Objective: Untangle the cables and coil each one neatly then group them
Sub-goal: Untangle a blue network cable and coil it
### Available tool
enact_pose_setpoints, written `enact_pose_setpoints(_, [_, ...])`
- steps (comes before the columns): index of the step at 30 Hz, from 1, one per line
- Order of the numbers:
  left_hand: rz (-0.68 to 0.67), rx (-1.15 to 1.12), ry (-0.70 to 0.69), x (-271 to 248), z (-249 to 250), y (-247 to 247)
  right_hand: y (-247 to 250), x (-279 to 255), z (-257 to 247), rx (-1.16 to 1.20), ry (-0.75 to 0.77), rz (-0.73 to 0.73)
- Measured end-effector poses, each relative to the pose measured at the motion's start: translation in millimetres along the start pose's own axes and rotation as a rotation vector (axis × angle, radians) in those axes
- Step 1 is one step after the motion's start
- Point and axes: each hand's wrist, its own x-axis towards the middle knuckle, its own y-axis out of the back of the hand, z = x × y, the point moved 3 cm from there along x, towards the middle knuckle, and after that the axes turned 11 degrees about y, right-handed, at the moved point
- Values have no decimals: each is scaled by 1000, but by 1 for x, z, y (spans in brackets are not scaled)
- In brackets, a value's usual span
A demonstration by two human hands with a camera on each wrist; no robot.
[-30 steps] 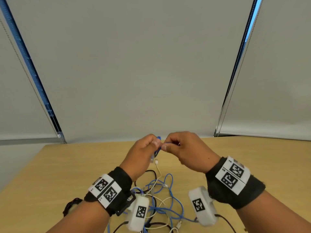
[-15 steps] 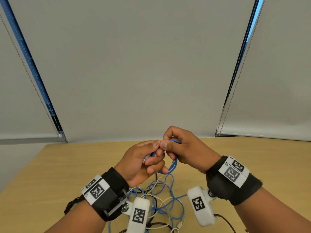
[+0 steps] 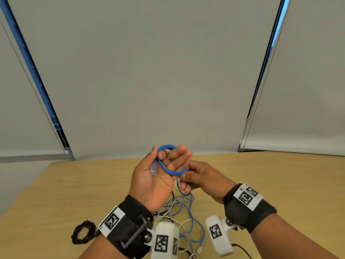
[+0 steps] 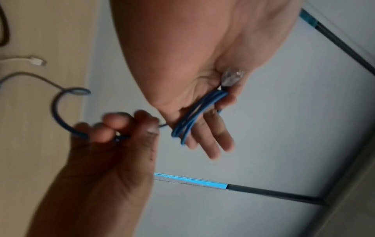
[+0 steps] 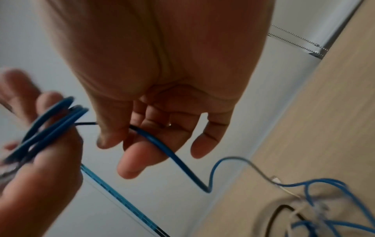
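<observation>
A blue network cable (image 3: 168, 170) is wound in a few loops round the fingers of my left hand (image 3: 169, 157), which is raised with the palm facing me. Its clear plug (image 3: 153, 169) lies against the palm below the thumb, and the thumb presses on the loops (image 4: 192, 118). Just right of and below it, my right hand (image 3: 186, 179) pinches the free run of the same cable (image 5: 162, 147) between thumb and fingers. From there the cable drops to a tangle (image 3: 183, 217) of blue, white and black cables on the table.
The wooden table (image 3: 280, 184) extends right and left of the tangle. A coiled black cable (image 3: 83, 233) lies at the near left by my left wrist. A white cable's plug (image 3: 199, 250) lies near the front edge. Grey roller blinds hang behind the table.
My left hand has risen and turned palm toward me, now with blue loops round its fingers. My right hand has dropped lower to the right along the cable.
</observation>
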Motion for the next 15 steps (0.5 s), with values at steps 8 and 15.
enact_pose_setpoints(8, [356,128,-352,10,34,16,-18,-10,17,-185,-111,-159])
enact_pose_setpoints(15, [657,1223,-361,7,50,36,-15,-24,0,-359,-110,-192])
